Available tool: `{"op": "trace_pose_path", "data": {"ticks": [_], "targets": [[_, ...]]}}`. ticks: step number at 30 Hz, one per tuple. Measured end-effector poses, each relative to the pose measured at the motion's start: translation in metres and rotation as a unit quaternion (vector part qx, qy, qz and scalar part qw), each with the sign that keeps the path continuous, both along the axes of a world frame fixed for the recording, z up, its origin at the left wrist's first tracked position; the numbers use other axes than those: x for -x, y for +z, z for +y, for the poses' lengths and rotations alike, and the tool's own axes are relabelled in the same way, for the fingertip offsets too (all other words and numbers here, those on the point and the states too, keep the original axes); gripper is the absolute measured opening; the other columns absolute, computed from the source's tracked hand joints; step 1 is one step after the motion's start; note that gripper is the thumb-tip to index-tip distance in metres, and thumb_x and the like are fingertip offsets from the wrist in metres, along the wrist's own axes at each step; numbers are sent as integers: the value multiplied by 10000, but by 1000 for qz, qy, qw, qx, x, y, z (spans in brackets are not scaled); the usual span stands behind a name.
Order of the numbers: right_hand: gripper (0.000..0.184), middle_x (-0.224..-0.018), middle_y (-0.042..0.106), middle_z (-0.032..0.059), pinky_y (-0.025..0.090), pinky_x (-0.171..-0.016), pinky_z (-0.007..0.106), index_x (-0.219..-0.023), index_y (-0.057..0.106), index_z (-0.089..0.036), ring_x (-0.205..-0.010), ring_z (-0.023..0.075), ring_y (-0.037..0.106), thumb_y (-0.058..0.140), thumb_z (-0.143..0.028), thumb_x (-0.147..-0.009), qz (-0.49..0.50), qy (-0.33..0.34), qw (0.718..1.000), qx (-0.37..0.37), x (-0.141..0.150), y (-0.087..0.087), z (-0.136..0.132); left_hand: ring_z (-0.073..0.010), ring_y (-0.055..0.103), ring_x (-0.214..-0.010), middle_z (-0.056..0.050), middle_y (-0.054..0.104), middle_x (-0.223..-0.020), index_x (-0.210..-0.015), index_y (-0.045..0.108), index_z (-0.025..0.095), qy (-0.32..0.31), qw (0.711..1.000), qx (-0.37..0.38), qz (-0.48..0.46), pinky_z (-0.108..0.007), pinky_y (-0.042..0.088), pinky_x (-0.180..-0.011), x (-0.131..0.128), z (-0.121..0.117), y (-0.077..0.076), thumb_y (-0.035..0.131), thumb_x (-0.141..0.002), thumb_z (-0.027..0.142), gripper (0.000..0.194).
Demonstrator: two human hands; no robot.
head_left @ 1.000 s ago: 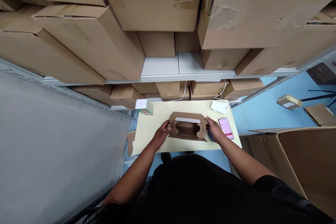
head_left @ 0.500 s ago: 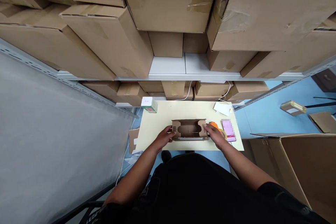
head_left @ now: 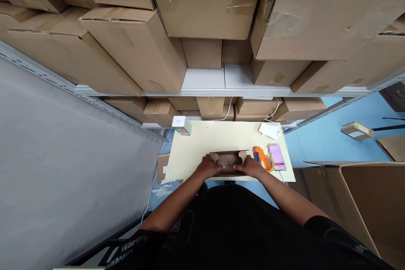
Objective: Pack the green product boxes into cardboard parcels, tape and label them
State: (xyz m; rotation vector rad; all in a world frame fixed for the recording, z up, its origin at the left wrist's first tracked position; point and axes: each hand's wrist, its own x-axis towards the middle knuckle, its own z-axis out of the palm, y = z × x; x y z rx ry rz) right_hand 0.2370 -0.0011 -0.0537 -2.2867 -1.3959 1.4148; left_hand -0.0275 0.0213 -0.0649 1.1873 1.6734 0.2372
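A small open cardboard box (head_left: 228,172) rests near the front edge of the pale table (head_left: 190,152). My left hand (head_left: 209,167) grips its left end, with the thumb reaching over into the box. At the other end my right hand (head_left: 251,166) holds it the same way, thumb inward. Parts of the end flaps show beside the fingers; the box's bottom is partly in shadow. Just right of my right hand lies an orange tape dispenser (head_left: 261,157) with a roll of yellowish tape.
A white and green carton (head_left: 182,125) stands at the table's back left. At the right are a pixelated pink item (head_left: 276,157) and a white paper (head_left: 268,130). Shelves stacked with cardboard boxes (head_left: 209,4) rise behind; a large open carton (head_left: 354,202) stands on the right.
Both hands have come closer together, thumbs now inside the box. The box has shifted slightly toward me, and more of the orange tape dispenser shows.
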Motion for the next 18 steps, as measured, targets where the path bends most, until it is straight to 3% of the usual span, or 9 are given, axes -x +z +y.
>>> {"op": "trace_pose_path", "data": {"ticks": [3, 6, 8, 14, 18], "targets": [[422, -874, 707, 124, 515, -749, 410, -888, 624, -206, -859, 313, 687, 813, -492, -643, -19, -13, 1000, -8, -1, -8, 1, -422, 600, -1238, -214, 632, -1313, -1116, 632, 190, 34, 999, -36, -7, -434, 501, -939, -5, 0, -6, 855, -576, 392, 618], [282, -896, 700, 96, 545, -699, 382, -912, 646, -224, -835, 262, 667, 676, -453, -750, 81, -50, 995, 8, -16, -14, -5, -360, 650, -1158, -169, 694, -1224, -1160, 661, 194, 39, 993, 19, -113, -403, 544, -854, 10, 0, -4, 728, -711, 385, 493], [237, -890, 693, 69, 573, -676, 360, -920, 658, -236, -838, 237, 656, 634, -400, -751, 169, -104, 980, 19, -28, -18, -11, -320, 666, -1111, -139, 710, -1210, -1209, 661, 201, 60, 979, 59, -185, -383, 571, -789, 23, -2, -2, 673, -762, 393, 487], [149, -795, 667, 42, 619, -709, 375, -825, 653, -232, -751, 207, 650, 639, -317, -703, 308, -188, 933, 11, -42, -26, -28, -259, 683, -1007, -107, 710, -1071, -1035, 660, 173, 156, 945, 61, -281, -381, 623, -771, 42, -17, -6, 758, -742, 420, 396], [142, -821, 671, 53, 651, -721, 404, -810, 659, -224, -796, 228, 679, 681, -330, -717, 295, -198, 934, -24, -46, -34, -33, -222, 675, -940, -95, 679, -1011, -969, 623, 166, 194, 931, 57, -305, -389, 633, -794, 43, -25, -15, 798, -757, 500, 433]]}}
